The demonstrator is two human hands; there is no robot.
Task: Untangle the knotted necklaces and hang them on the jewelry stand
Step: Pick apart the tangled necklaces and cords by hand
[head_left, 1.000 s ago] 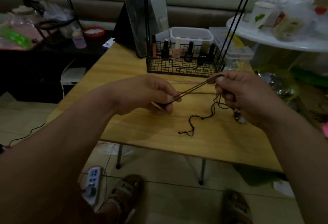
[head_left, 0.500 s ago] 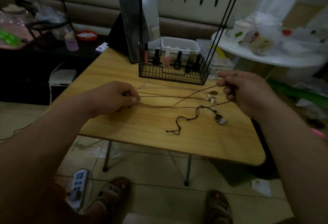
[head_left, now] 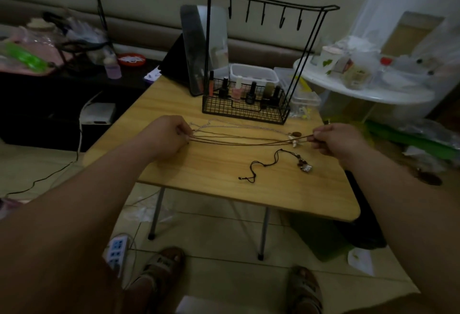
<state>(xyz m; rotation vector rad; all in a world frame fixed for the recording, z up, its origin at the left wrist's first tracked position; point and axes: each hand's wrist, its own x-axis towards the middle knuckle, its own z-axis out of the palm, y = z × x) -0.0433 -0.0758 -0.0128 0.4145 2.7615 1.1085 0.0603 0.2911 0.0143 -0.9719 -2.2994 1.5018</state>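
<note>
The brown cords (head_left: 239, 139), stretched between the left hand (head_left: 169, 137) and right hand (head_left: 333, 139), barred the middle of the tabletop (head_left: 199, 169). Behind them a wire basket (head_left: 244, 110) of bottles (head_left: 251, 92) filled the foot of the jewelry stand (head_left: 268, 6), with a mirror (head_left: 199, 49) behind its left post. The hooks (head_left: 262, 16) hung above the bottles (open air between the posts). A black necklace (head_left: 263, 166) lay nearer the front edge, bare wood to its left.

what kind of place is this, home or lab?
Most likely a lived-in home room: a sofa behind the wooden table, nail polish bottles in the jewelry stand basket, a cluttered white side table.
</note>
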